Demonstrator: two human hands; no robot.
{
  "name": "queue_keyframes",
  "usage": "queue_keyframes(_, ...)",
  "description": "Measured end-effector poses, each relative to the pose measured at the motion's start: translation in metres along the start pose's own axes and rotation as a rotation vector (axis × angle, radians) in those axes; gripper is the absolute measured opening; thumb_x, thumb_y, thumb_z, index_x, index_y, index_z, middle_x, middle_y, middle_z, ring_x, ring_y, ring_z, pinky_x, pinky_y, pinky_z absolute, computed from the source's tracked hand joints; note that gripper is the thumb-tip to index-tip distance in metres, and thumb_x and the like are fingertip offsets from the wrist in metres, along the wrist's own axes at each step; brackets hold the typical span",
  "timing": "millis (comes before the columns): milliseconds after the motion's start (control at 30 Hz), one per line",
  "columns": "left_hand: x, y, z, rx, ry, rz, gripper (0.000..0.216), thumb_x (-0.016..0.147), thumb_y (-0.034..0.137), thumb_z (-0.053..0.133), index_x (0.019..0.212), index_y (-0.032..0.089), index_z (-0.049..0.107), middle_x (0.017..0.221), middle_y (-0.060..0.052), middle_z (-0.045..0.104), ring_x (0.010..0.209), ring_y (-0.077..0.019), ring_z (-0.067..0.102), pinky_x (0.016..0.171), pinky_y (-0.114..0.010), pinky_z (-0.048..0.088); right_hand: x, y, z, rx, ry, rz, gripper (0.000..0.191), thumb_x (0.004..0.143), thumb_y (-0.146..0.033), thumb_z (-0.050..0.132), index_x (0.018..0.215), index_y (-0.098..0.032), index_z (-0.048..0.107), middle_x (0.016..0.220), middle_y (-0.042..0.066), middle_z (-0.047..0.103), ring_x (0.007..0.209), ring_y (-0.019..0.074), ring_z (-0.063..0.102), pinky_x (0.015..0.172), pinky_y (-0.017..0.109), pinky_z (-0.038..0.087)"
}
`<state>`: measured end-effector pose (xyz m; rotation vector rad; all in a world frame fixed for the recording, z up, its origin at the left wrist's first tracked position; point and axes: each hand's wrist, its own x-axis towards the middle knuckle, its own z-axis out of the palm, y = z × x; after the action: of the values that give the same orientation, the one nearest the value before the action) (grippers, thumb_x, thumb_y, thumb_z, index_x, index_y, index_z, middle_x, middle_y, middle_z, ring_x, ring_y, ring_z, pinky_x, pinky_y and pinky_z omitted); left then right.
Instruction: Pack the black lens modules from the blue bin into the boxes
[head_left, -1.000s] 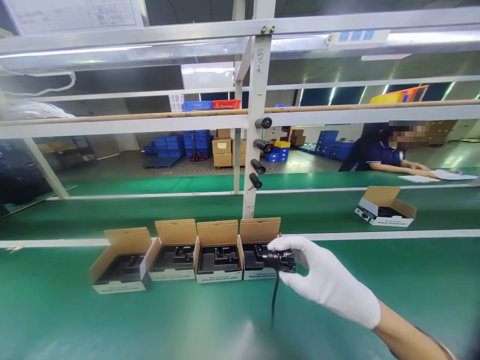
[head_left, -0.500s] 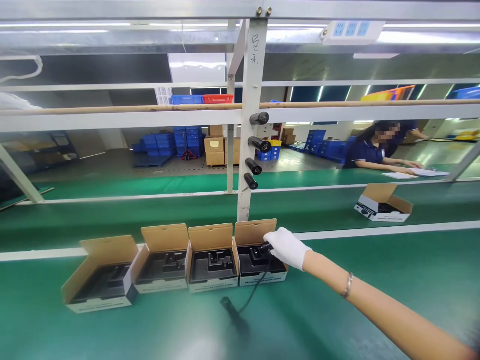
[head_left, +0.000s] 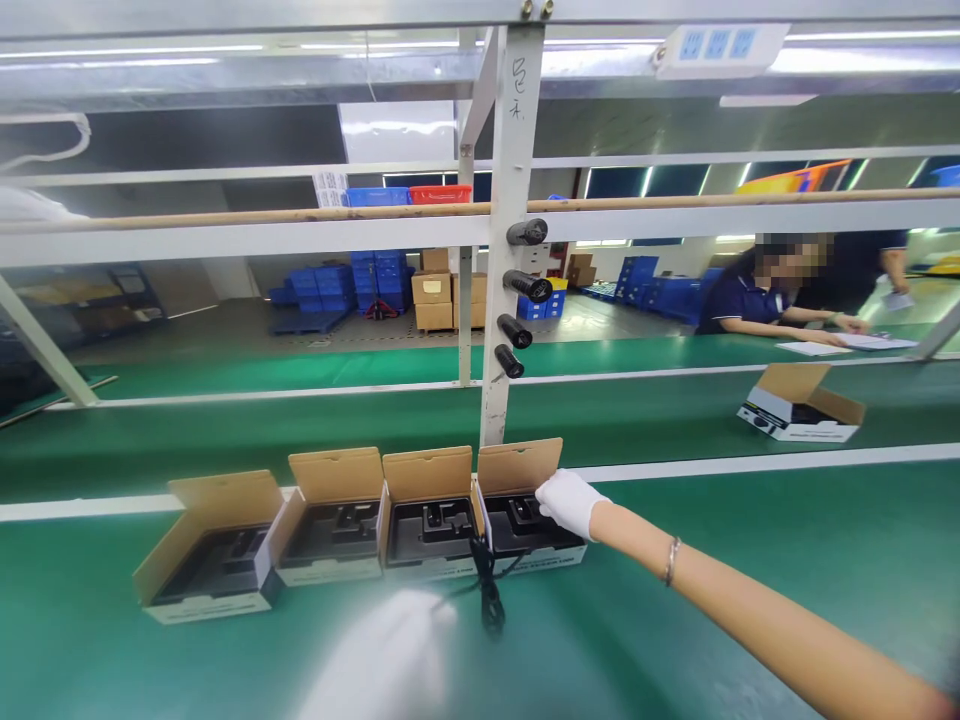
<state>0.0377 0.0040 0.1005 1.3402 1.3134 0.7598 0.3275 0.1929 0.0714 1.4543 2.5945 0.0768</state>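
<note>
A green worktop (head_left: 840,540) spans the foreground under a white metal frame, whose upright post (head_left: 514,140) bears handwritten characters and four black cylinders (head_left: 527,287) jutting out in a column. A thin wooden strip (head_left: 225,218) lines the white crossbar (head_left: 225,242). At upper right, a white power strip (head_left: 722,50) shows three blue socket panels. Beyond, the grey floor (head_left: 225,335) carries stacked blue crates (head_left: 322,288), brown cardboard cartons (head_left: 433,290) and a red hand pallet truck (head_left: 381,309). Dark windows (head_left: 619,183) at the back are divided by bright vertical slits, and light gleams along the metal overhead.
</note>
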Motion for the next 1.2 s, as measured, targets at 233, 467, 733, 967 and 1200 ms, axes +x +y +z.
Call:
queue_keyframes(233,0.024,0.059,0.006,0.053,-0.047,0.238,0.037,0.089,0.047,0.042,0.076,0.021,0.064,0.072,0.0,0.068,0.061,-0.0136,0.05,0.07,-0.028,0.042,-0.049,-0.051,-0.078,0.716,-0.072,-0.248,0.078,0.069,-0.036,0.069,0.141,-0.025,0.041,0.116,0.002,0.065,0.089,0.0192,0.063,0.076,0.028,0.048)
queue_keyframes(467,0.117,0.062,0.045,0.089,0.227,0.45,0.03,0.091,0.041,0.032,0.088,0.023,0.055,0.088,-0.001,0.066,0.083,-0.0165,0.059,0.08,-0.03,0.044,-0.065,-0.05,-0.078,0.974,0.121,0.036,0.017,0.078,-0.025,0.053,0.094,-0.02,0.054,0.074,-0.002,0.067,0.069,0.0151,0.062,0.064,0.027,0.047)
queue_keyframes(733,0.178,0.058,0.078,0.255,-0.376,0.366,0.048,0.091,0.055,0.018,0.09,0.019,0.05,0.052,0.008,0.035,0.043,-0.0108,0.042,0.057,-0.031,0.051,-0.053,-0.012,-0.041,0.56,0.525,0.081,0.052,0.077,-0.024,0.057,0.129,-0.02,0.048,0.131,0.01,0.055,0.114,0.0237,0.055,0.096,0.038,0.044)
queue_keyframes(967,0.209,0.039,0.067,0.741,-0.456,0.379,0.038,0.089,0.048,0.043,0.108,0.02,0.06,0.084,-0.002,0.065,0.059,-0.0124,0.059,0.068,-0.033,0.052,-0.026,0.012,0.0,-0.108,0.063,-0.032,0.021,0.087,-0.03,0.057,0.084,-0.016,0.071,0.085,0.013,0.069,0.086,0.0265,0.063,0.071,0.034,0.046)
queue_keyframes(1200,0.22,0.003,0.091,1.281,-0.446,0.446,0.023,0.085,0.031,0.06,0.101,0.015,0.063,0.102,-0.007,0.067,0.097,-0.0216,0.063,0.088,-0.046,0.051,0.004,-0.004,0.039,-0.146,-0.105,-0.125,0.021,0.071,-0.024,0.072,0.083,-0.007,0.075,0.083,0.021,0.069,0.086,0.0325,0.064,0.072,0.037,0.044)
